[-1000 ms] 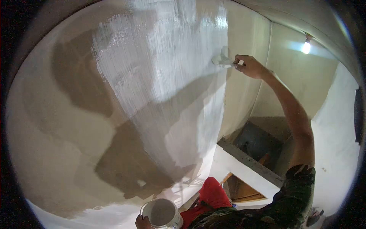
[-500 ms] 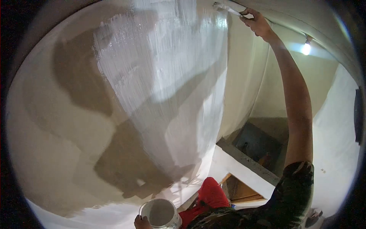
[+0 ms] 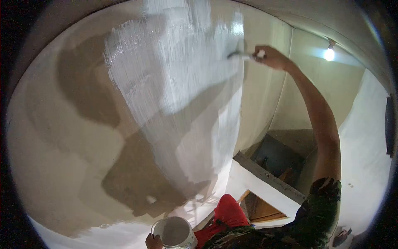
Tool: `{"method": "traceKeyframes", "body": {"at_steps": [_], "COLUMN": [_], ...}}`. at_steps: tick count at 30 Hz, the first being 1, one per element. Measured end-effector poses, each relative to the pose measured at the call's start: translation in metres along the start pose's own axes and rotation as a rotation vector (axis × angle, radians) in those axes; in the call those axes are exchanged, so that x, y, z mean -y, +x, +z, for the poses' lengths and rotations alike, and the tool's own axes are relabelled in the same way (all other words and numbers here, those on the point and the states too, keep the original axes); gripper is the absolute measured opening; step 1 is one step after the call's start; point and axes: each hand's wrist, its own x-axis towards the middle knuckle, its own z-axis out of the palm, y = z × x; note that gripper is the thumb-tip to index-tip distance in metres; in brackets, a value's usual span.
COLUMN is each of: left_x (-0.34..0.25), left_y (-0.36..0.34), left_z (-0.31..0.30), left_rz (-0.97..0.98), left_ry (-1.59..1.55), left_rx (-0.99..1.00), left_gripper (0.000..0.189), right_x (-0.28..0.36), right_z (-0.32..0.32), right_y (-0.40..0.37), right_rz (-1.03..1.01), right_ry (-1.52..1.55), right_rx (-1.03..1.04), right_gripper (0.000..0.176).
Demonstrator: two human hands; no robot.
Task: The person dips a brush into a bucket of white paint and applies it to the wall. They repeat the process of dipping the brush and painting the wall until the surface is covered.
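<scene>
My right hand (image 3: 270, 57) is closed round the handle of a paintbrush (image 3: 244, 55), held out at the right edge of the white painted patch. The brush is slightly smeared by motion, with its bristles at the wall (image 3: 45, 137). Wet-looking white paint (image 3: 178, 74) covers the wall's middle in long vertical strokes, with bare beige wall to its left. Low in the view, my left hand (image 3: 154, 241) grips a white paint bucket (image 3: 174, 232) at its rim and wire handle. The bucket's inside looks pale; its lower part is cut off by the frame.
A lit bulb (image 3: 329, 54) hangs at the upper right. Below it is a dark recess behind a grey concrete ledge (image 3: 269, 178). A wood-framed opening (image 3: 265, 207) lies beside my red-clad knee (image 3: 229, 207). My arm's shadow falls across the painted wall.
My right hand has swept the paintbrush downward from near the ceiling along the patch's right edge. My left hand and the bucket have stayed in place.
</scene>
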Motion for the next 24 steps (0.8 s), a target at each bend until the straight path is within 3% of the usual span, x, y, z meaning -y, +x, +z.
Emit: {"method": "traceKeyframes", "body": {"at_steps": [1,5,6,8,9,11,13,14,15,18,19,21,22,23,24], "left_x": [-0.001,-0.006,0.008,0.043,0.023,-0.044,-0.032,0.0,0.019,-0.047,-0.018,0.001,-0.017,-0.007,-0.014], "left_y": [0.0,-0.002,-0.001,-0.002,-0.01,-0.023,-0.016,-0.003,0.0,-0.004,-0.001,0.003,-0.002,0.008,0.007], "left_z": [0.0,-0.004,0.003,0.023,0.015,-0.018,-0.017,-0.004,0.005,-0.02,-0.003,0.005,-0.005,0.003,0.005], "left_rz": [-0.001,0.007,0.004,0.32,0.308,-0.039,-0.107,-0.046,0.012,-0.202,-0.093,-0.137,-0.106,-0.236,-0.198], "left_ry": [0.015,0.079,0.08,0.127,0.122,-0.313,-0.258,-0.016,0.221,-0.064,0.103,0.164,0.127,0.138,0.144], "left_rx": [0.021,0.038,0.032,-0.185,-0.188,-0.058,-0.019,0.027,0.074,0.099,0.01,0.062,0.051,0.177,0.131], "left_gripper": [0.03,0.029,0.029,0.029,0.029,0.029,0.029,0.028,0.027,0.03,0.026,0.028,0.029,0.028,0.029], "right_x": [0.002,0.009,0.015,0.026,0.021,0.001,-0.009,-0.009,-0.001,-0.013,-0.024,0.034,0.058,0.085,0.067], "right_z": [-0.014,-0.051,-0.056,-0.057,-0.055,-0.043,-0.008,0.008,0.024,0.048,0.056,0.069,0.086,0.092,0.137], "right_y": [0.008,0.043,0.037,0.026,0.032,0.051,0.06,0.058,0.045,0.004,-0.011,-0.079,-0.11,-0.141,-0.156], "right_rz": [-0.185,-0.199,-0.204,-0.041,-0.052,-0.103,-0.231,-0.355,-0.263,-0.154,-0.147,-0.227,-0.017,0.071,-0.198], "right_ry": [-0.035,0.061,0.065,0.215,0.214,0.234,0.191,0.146,0.136,0.206,0.266,0.477,0.634,0.519,0.732], "right_rx": [-0.153,-0.474,-0.475,-0.538,-0.532,-0.575,-0.611,-0.648,-0.592,-0.339,-0.302,-0.312,-0.207,-0.015,0.028], "right_gripper": [0.025,0.019,0.019,0.02,0.02,0.02,0.019,0.017,0.016,0.02,0.022,0.025,0.026,0.024,0.02]}}
